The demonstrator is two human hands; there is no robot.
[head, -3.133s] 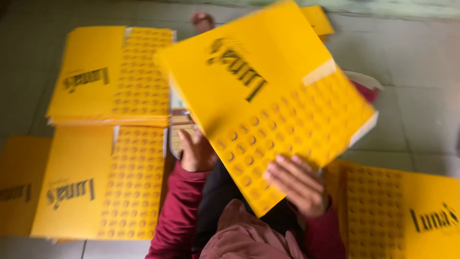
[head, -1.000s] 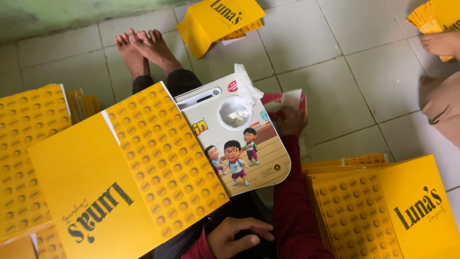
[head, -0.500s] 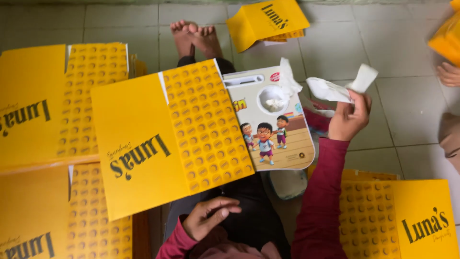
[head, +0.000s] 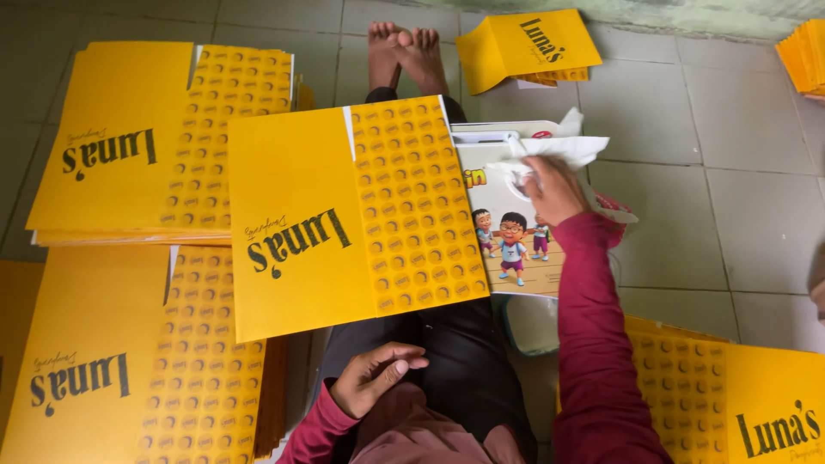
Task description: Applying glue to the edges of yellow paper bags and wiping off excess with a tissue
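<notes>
the white paper strips (head: 550, 148) sat crumpled at the top of the cartoon-printed lap desk (head: 507, 258), over its round hollow, and that was where your right hand (head: 554, 191) was, fingers pinched on a strip and pressing it down. your grip looked closed on the paper, though how much of the wad you actually held was hidden under your knuckles. to do that step well, you wanted to push the scraps fully into the hollow with your fingertips, because loose ends lay spread over the desk's upper edge and looked likely to slide off toward the floor tiles (head: 687, 129).

your left hand (head: 374, 374) rested in your lap, palm up and fingers loosely curled, holding nothing. it lay near the lower edge of the flat yellow printed box sheet (head: 344, 215), which lay across your legs and overlapped the left part of the desk. steadying that sheet with the free hand would probably have kept it from shifting while the right hand worked.

further out, stacks of the same yellow sheets lay on the floor: two at your left (head: 155, 137) (head: 129, 344), one at your right (head: 722, 395), a smaller pile beyond your bare feet (head: 404, 51) and another at the far right corner (head: 803, 51).
</notes>
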